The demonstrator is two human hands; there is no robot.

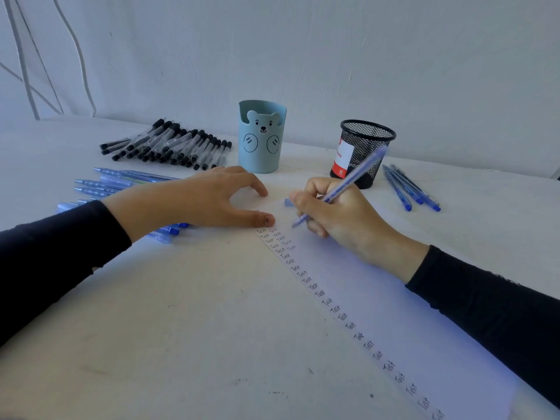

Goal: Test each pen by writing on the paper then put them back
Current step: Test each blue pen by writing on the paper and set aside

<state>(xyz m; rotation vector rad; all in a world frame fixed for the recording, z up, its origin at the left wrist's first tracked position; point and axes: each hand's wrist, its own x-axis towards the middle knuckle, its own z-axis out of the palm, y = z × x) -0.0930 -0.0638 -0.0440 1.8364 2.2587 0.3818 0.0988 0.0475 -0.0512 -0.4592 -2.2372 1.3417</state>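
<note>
Pen (pixel 354 177) pinched in right hand (pixel 339 219), tip at paper (pixel 378 298); left hand (pixel 197 198) fingers (pixel 260 189) loose by paper corner

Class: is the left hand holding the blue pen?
No, the right hand grips the blue pen; the left hand holds nothing.

Your blue pen (pixel 342 189) shows translucent, glossy plastic, over matt white paper (pixel 378 298). The table (pixel 181 328) beneath looks matt and scuffed, flecked with dark marks. Up ahead, the bear cup (pixel 262 137) is smooth, satin plastic, the mesh holder (pixel 368 147) black wire, and your left sleeve (pixel 60 253) is soft dark cloth.
</note>
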